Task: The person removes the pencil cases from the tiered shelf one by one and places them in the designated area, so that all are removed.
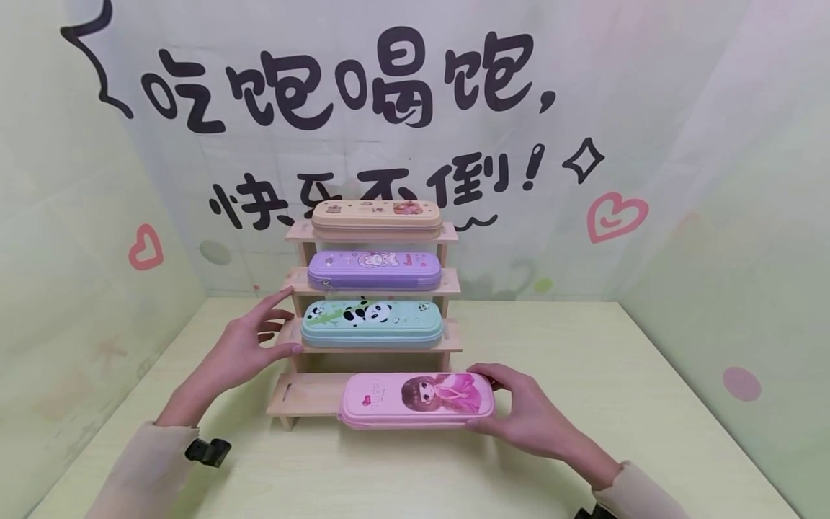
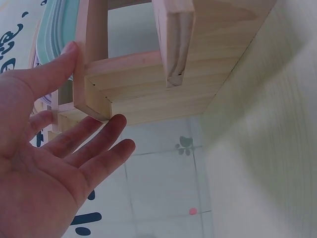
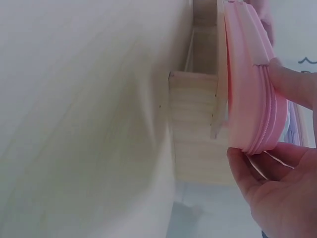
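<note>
A pink pencil case (image 1: 415,401) with a doll picture lies over the right part of the lowest step of a wooden step rack (image 1: 305,395). My right hand (image 1: 528,414) holds its right end, thumb at the front and fingers behind. In the right wrist view the zipped pink side (image 3: 250,99) shows between thumb and fingers. My left hand (image 1: 243,349) is at the rack's left side, fingers spread and slightly bent. Its thumb touches the step bearing a mint pencil case (image 1: 372,323) with pandas, and its index finger reaches the end of the step above.
A purple pencil case (image 1: 375,270) lies on the second step from the top, a cream one (image 1: 376,219) on the top step. The rack stands on a pale wooden table (image 1: 551,360). Behind it hangs a printed cloth backdrop (image 1: 519,267), with cloth on both sides.
</note>
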Demonstrator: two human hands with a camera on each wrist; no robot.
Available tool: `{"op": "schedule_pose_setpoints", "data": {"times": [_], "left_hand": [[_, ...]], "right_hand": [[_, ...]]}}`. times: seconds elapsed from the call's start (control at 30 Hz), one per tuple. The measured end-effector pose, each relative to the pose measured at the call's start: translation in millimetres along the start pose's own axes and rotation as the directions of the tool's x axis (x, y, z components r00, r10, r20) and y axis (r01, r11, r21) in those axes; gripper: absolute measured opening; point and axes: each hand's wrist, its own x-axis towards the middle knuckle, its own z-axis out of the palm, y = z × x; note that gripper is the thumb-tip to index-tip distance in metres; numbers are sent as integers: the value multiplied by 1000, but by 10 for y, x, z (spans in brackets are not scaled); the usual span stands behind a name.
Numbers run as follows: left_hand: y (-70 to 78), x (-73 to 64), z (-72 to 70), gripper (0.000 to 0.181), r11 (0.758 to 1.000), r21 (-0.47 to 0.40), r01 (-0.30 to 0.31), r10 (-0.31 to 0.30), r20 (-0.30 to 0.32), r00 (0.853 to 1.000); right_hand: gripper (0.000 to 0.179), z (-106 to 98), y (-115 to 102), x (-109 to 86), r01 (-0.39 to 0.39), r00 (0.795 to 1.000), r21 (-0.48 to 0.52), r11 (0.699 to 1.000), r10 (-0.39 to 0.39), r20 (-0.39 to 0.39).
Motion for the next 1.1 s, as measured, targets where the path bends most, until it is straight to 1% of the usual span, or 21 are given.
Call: {"op": "schedule_pose_setpoints", "data": {"times": [0.2,0.43,0.53,0.7,0.9,1.1], "left_hand": [[-7,-3,7,102,1000,1,-5,5,-3,1000],[-10,-1,17,101,1000,-7,-11,11,1,1000],[-20,-1,12,101,1000,-10,-20,20,-3,1000],[-41,10,5,102,999,-10,-35,34,-7,999],[-64,24,16,102,999,-21,-40,40,-2,999],[-36,9,-11,101,999,-21,-42,42,-4,999]], "right_hand": [[69,-202,118,-163,33,999,-27,999,-34,-24],[66,-472,260,-420,52,997,-41,998,-54,-50],[66,-607,328,-530,70,996,-33,997,-72,-60],[68,-867,456,-670,97,994,-7,995,-97,-55],[70,-1134,623,-760,83,995,-22,996,-84,-56],[69,-1301,821,-720,84,995,-7,996,-84,-49]]}}
